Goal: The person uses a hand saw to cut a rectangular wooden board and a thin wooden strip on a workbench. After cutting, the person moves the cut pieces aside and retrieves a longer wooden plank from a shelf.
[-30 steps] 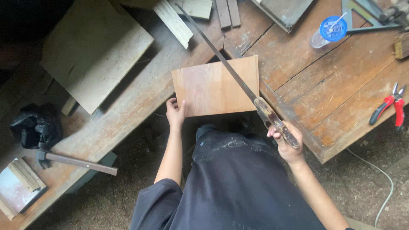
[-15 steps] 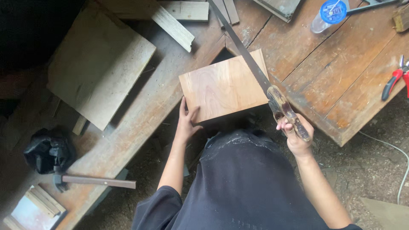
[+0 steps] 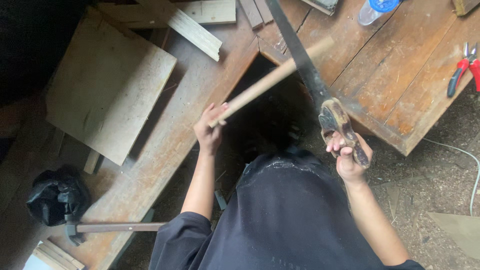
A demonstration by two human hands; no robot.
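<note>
At the far left a black bag [image 3: 57, 195] lies on the long plank [image 3: 165, 150], and a hammer [image 3: 112, 228] rests just beside it, its handle pointing toward the person. Above them a wide flat board [image 3: 107, 97] lies well apart from the hands.

The left hand [image 3: 210, 131] is closed on the near end of a thin board [image 3: 270, 80], which is tilted up on its edge over the dark gap between the plank and the workbench [image 3: 400, 90]. The board is blurred, so I cannot tell if its far end touches anything. To handle it well, I think the grip should take more of the board than only the corner, because a long piece held at one end swings easily.

The right hand [image 3: 347, 155] is clenched around the wooden handle of a handsaw [image 3: 320, 85]; the blade runs up and away, crossing the thin board. The teeth are near the board and the left forearm, so the saw is better kept low and pointing away.

On the right, the corner of the workbench is close to the saw handle. Red pliers [image 3: 462, 70] and a plastic bottle [image 3: 372, 10] lie farther on. The most open room is above the dark gap.
</note>
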